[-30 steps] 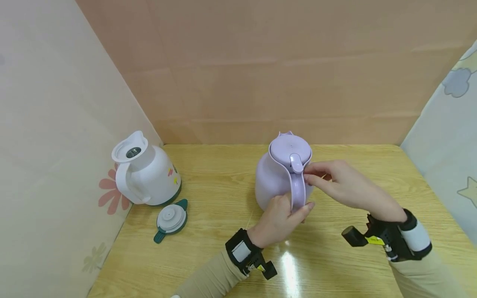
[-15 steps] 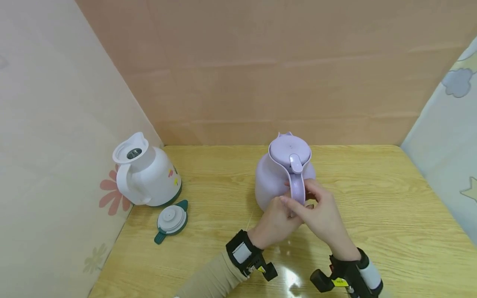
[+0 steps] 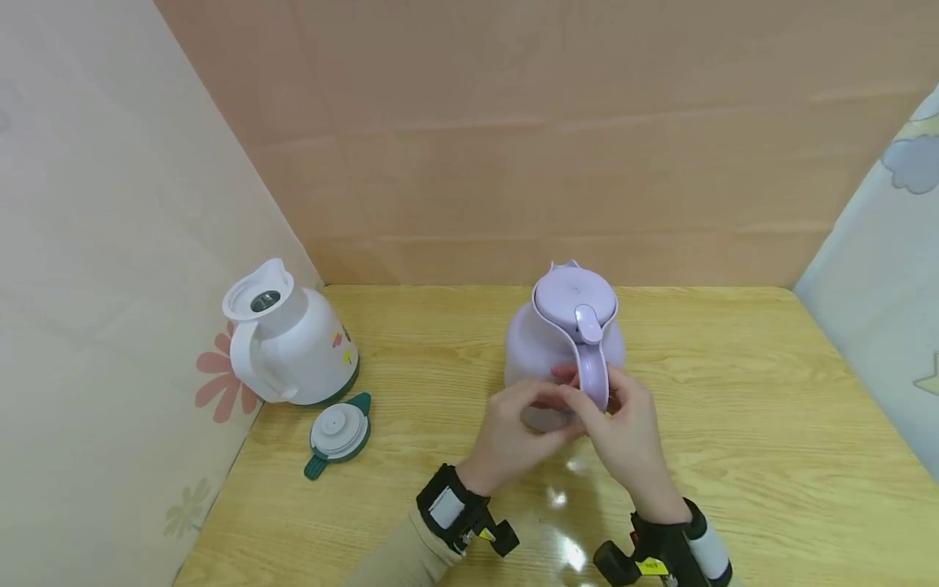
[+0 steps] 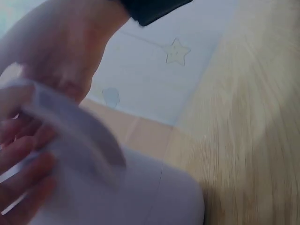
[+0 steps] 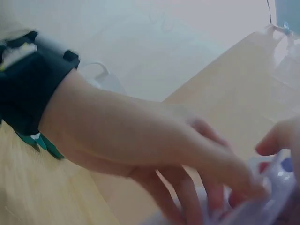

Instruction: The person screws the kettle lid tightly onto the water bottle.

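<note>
A lilac jug (image 3: pixel 565 342) with its lid on stands mid-table, its handle (image 3: pixel 592 377) turned toward me. My right hand (image 3: pixel 596 399) grips the lower part of that handle from the right, fingers curled round it. My left hand (image 3: pixel 555 401) is just left of it, its loosely bent fingertips touching the handle's foot and the jug's body. The left wrist view is blurred and shows my left fingers (image 4: pixel 23 159) beside the pale handle strip and the jug's belly (image 4: pixel 140 192). In the right wrist view my left hand (image 5: pixel 140 136) crosses the frame.
At the left, against the flowered wall, a white jug (image 3: pixel 289 338) stands with its mouth uncovered. Its green-and-white lid (image 3: pixel 337 432) lies on the wooden table (image 3: pixel 734 391) in front of it. Cardboard walls close the back and both sides.
My right hand came down from the lid's edge to the handle and took hold of it. My left hand slid left and loosened its grip on the handle. The jug stays put.
</note>
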